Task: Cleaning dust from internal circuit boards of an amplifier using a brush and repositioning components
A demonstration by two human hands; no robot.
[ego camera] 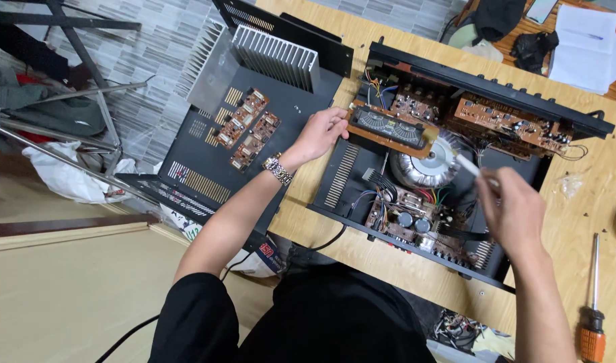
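Note:
An opened black amplifier chassis lies on a wooden table, full of brown circuit boards, wires and a round silver toroidal transformer. My left hand, a metal watch on its wrist, grips the left end of a brown board with a dark display panel and tilts it up. My right hand is over the chassis's right side, closed on a small white-handled brush whose bristle tip touches that board's right end.
The black cover with a finned heatsink and small brown boards lies to the left. An orange-handled screwdriver rests at the table's right edge. White papers lie far right. A metal stand is on the floor.

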